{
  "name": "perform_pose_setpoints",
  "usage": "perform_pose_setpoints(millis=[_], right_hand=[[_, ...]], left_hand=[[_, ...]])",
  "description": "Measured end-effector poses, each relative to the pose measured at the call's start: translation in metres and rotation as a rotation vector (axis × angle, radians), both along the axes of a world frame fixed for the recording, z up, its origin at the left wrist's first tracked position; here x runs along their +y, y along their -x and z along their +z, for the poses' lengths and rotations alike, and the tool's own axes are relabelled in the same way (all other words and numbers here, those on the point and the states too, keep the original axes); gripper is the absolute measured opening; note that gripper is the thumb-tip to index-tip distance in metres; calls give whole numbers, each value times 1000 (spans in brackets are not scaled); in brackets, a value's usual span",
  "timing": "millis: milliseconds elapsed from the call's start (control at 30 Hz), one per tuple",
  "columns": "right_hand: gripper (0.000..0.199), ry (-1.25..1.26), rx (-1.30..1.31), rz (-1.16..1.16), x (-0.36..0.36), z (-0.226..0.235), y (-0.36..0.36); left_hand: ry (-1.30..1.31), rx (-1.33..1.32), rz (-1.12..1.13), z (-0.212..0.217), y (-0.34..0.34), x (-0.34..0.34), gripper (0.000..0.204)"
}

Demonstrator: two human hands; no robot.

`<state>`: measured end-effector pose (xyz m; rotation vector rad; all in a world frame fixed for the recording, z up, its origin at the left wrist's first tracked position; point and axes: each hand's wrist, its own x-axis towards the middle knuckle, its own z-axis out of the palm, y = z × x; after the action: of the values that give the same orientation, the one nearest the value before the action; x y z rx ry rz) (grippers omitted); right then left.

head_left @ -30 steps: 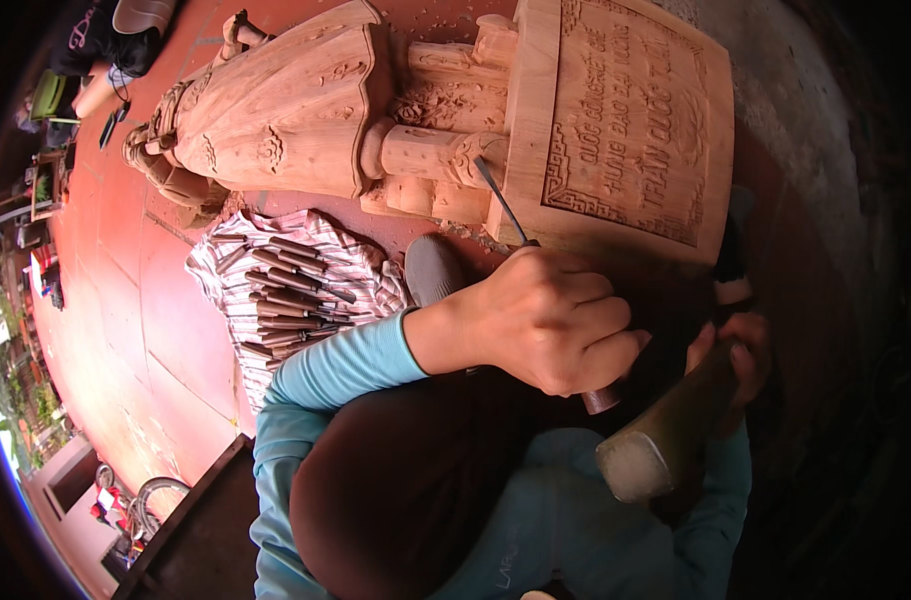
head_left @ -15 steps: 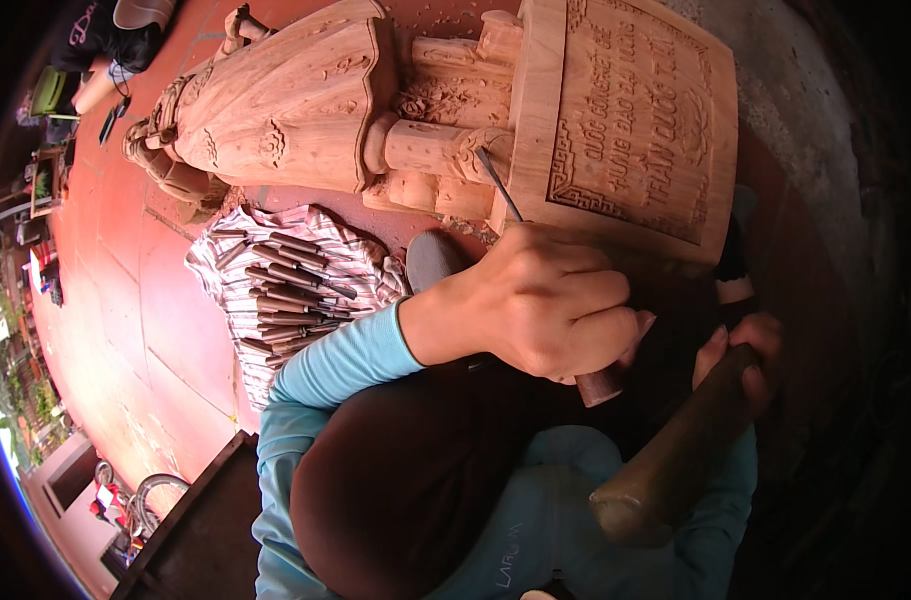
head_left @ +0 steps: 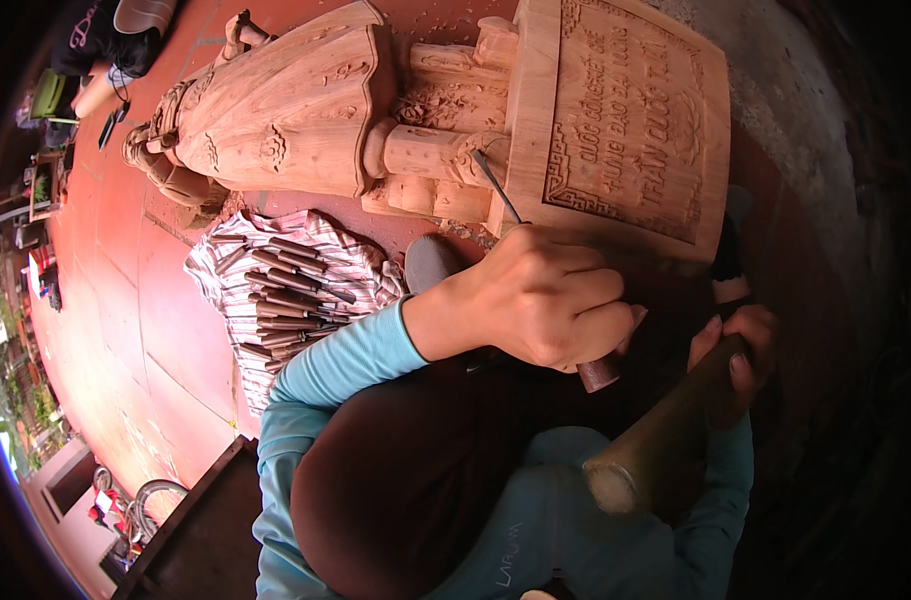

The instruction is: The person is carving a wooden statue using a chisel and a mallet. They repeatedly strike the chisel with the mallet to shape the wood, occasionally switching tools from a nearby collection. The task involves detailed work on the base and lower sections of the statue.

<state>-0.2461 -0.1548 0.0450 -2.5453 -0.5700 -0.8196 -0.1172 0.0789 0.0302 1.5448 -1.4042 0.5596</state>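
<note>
- Red tiled floor (head_left: 125, 330) carries a carved wooden statue (head_left: 305, 110) lying flat, so its base is reachable;
- left hand (head_left: 535, 300), fingers closed around a chisel (head_left: 497, 187), sets the blade on the carving;
- right hand (head_left: 735, 345) grips a wooden mallet (head_left: 665, 430), held back near;
- spare chisels (head_left: 280, 295) lie on striped cloth, left.

Woodcarving workshop, open-air.
Shown by large pale carved wooden statue (head_left: 295, 110) laid on red tiled floor (head_left: 125, 330), w/ dark-handled chisels (head_left: 280, 295) spread alongside.
</note>
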Motion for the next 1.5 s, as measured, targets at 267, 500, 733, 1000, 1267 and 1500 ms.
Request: perform_pose_setpoints(millis=[267, 500, 733, 1000, 1267, 1500], right_hand=[[63, 118, -55, -8, 1, -1, -3], [71, 122, 36, 47, -2, 2, 8], [74, -136, -61, -9, 7, -7, 7], [66, 167, -102, 47, 11, 11, -17], [62, 118, -72, 45, 21, 10, -17], [66, 244, -32, 42, 20, 7, -10]], left_hand=[[79, -134, -35, 2, 10, 6, 31], [68, -40, -43, -6, 5, 3, 36], [121, 31, 0, 3, -1, 5, 36], [119, 58, -85, -3, -2, 13, 34], [-125, -112, -4, 10, 8, 40, 11], [-479, -36, 182, 2, 14, 45, 19]])
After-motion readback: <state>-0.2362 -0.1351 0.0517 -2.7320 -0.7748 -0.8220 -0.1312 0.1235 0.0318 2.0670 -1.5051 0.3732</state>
